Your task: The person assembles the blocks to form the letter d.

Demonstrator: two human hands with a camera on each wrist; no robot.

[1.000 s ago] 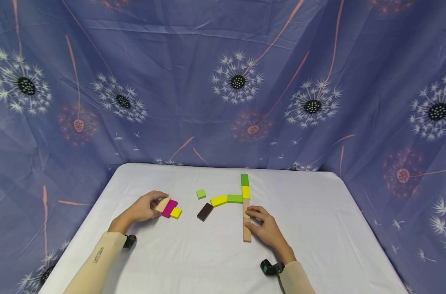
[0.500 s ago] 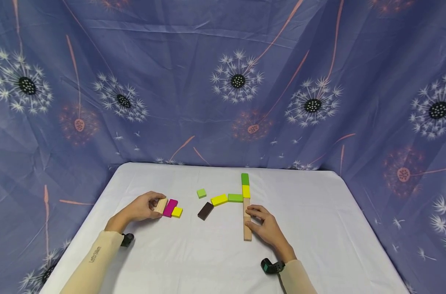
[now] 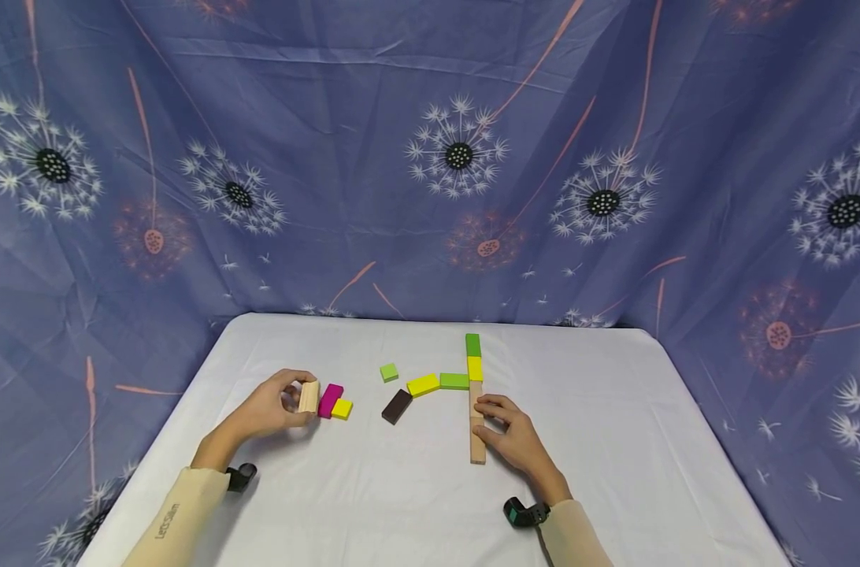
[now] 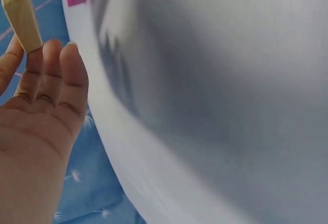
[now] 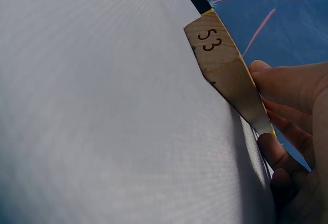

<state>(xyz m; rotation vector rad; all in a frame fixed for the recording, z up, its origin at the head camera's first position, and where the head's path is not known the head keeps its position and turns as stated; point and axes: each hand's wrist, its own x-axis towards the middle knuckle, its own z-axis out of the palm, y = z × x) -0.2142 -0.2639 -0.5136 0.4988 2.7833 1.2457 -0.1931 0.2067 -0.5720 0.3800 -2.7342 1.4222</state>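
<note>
My left hand (image 3: 270,403) pinches a plain wooden block (image 3: 309,397) between thumb and fingers, just left of a magenta block (image 3: 331,401). In the left wrist view the wooden block (image 4: 21,16) stands out at the fingertips. A small yellow block (image 3: 342,409) lies against the magenta one. My right hand (image 3: 513,437) rests its thumb and fingertips along the right side of two plain wooden blocks (image 3: 477,447) laid end to end. In the right wrist view, one wooden block (image 5: 215,55) bears the number 53.
Beyond the wooden pair, a yellow block (image 3: 476,368) and a green block (image 3: 473,345) continue the line. A light green block (image 3: 454,381), another yellow block (image 3: 424,385) and a dark brown block (image 3: 398,406) branch leftward. A small green block (image 3: 389,372) lies apart on the white table (image 3: 402,504).
My left hand has drawn the wooden block left, away from the magenta block, and the block has turned in the fingers. My right hand has stayed in place.
</note>
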